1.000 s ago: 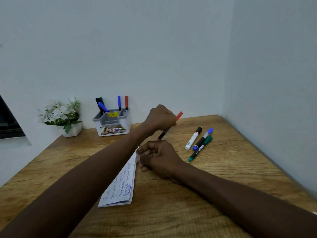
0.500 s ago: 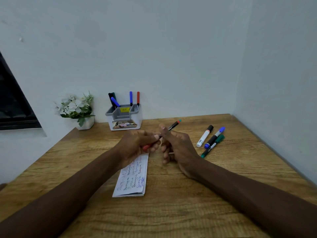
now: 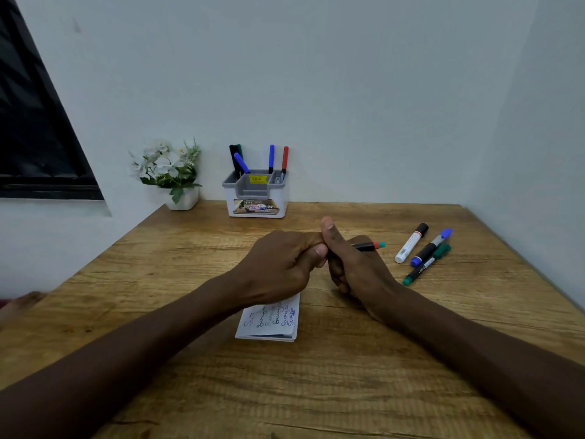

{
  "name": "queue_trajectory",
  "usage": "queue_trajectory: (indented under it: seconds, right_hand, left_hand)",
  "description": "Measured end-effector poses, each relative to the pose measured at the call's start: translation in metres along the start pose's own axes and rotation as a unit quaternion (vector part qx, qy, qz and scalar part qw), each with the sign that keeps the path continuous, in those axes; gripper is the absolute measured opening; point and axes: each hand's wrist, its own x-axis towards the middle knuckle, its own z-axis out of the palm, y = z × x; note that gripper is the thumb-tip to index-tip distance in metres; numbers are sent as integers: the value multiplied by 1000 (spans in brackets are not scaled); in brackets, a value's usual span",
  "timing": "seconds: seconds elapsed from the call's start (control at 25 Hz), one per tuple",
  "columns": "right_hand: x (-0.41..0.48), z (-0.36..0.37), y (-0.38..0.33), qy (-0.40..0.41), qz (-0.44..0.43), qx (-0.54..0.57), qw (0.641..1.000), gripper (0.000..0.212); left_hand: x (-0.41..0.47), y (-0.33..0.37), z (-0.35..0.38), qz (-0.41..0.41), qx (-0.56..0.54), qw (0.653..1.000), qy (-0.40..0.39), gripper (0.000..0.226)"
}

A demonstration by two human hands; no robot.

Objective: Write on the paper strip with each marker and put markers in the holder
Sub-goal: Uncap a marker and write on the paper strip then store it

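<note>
- 2 hands are brought together over the middle of the wooden worktop (image 3: 316, 391), with the left hand (image 3: 278, 267) touching the right hand (image 3: 354, 270).
- A thin marker (image 3: 368, 246) is gripped in the right hand, whose fingers are curled round the black barrel while the thumb is raised. Only the end with a red band and a teal tip is seen, pointing right.
- The left hand's fingers are curled and its thumb is pressed against the right hand. What is enclosed cannot be told, since the marker's other end is hidden between the hands.
- The paper strip (image 3: 272, 323) is laid flat on the worktop just below the hands, its far end covered by the left hand. Several lines of handwriting are seen on it.
- The holder (image 3: 256, 201), white with a grey insert, is set at the back of the worktop by the wall, well apart from the hands.
- In the holder are stood a slanted blue marker (image 3: 242, 163), an upright blue marker (image 3: 271, 158), a red marker (image 3: 285, 160) and dark-capped markers (image 3: 235, 153) whose count cannot be told.
- 3 loose markers are laid to the right of the hands: a white marker (image 3: 411, 243) with a black cap, a black marker (image 3: 430, 247) with a blue cap near it, and a green marker (image 3: 425, 267) touching the latter.
- A flower pot (image 3: 183, 198) with white blooms is placed left of the holder.
</note>
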Motion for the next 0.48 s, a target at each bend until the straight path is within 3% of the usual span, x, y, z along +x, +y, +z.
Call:
queue_trajectory:
  seconds: [0.24,0.4,0.48]
  right_hand:
    - [-4,1,-2,-12,-7,11,1000,64]
    - [-2,-8,3,6,-6,99,995,60]
    - [-1,-6,3,-42,1,103,994,56]
  left_hand:
    - [0,2,6,-51,19,998,-37,49]
    - [-18,-43,-29,-164,-18,986,-7,100]
    - [-39,-72,-54,-185,-28,982,5,88]
